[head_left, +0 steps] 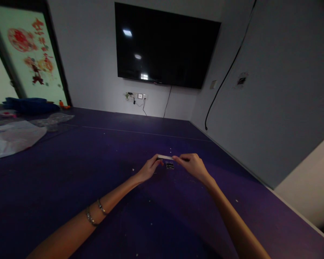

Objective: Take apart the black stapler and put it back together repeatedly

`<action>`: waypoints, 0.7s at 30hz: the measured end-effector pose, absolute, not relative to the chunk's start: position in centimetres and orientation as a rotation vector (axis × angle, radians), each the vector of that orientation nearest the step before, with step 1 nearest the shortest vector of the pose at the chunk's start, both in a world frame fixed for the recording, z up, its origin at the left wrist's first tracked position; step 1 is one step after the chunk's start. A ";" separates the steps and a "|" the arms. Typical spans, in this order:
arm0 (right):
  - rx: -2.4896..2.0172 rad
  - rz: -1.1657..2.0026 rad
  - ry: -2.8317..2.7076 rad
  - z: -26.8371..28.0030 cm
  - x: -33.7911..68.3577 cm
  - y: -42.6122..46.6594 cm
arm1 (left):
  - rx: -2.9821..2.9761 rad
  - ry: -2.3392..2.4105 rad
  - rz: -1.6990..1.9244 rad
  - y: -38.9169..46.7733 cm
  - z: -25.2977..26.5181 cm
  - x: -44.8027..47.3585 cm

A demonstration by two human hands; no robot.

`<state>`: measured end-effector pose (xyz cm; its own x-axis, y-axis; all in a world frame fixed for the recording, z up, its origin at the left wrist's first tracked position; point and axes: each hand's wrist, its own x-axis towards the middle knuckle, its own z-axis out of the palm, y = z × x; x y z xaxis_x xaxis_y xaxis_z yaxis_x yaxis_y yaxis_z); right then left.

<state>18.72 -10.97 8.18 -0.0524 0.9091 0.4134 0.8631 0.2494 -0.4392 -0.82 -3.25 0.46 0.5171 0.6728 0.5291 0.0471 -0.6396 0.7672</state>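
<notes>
A thin, flat piece (pixel 166 157), pale along its edge, is held up between my two hands. My left hand (pixel 148 169) pinches its left end, and a dark strip shows there by the fingers. On the right end, my right hand (pixel 193 165) grips with the thumb along the edge and the fingers curled. What kind of thing it is I cannot make out. Just below it, on the purple surface (pixel 118 201), lies a small dark object with lighter marks (pixel 170 165). Neither hand touches that object. Two bracelets (pixel 90 216) circle my left forearm.
White scraps are scattered over the surface. Far left lie a white plastic sheet (pixel 18 136), a clear bag (pixel 54 120) and dark blue cloth (pixel 29 105). A television (pixel 164 46) hangs on the back wall above sockets (pixel 139 96). A black cable (pixel 226 73) dangles along the right wall.
</notes>
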 end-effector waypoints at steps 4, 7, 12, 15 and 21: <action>-1.562 0.130 -1.948 7.9 19.1 -10.6 | 2.012 0.547 1.128 -3.6 0.9 -0.9; -1.583 0.113 -1.882 7.9 19.4 -10.4 | 2.012 0.566 1.093 -3.8 1.1 -0.9; -1.557 0.188 -1.981 8.0 20.0 -10.3 | 2.005 0.530 1.074 -3.8 0.7 -0.9; -1.584 0.168 -1.927 8.1 20.2 -10.2 | 1.987 0.533 1.070 -3.6 0.6 -0.9; -1.598 0.209 -1.903 8.0 20.3 -10.2 | 1.945 0.537 1.058 -3.5 0.6 -0.9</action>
<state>20.27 -10.19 8.04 -0.0593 0.9294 0.3642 0.8282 0.2495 -0.5019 -0.86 -3.55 0.63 0.5528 0.6848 0.4748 -0.0214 -0.5579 0.8296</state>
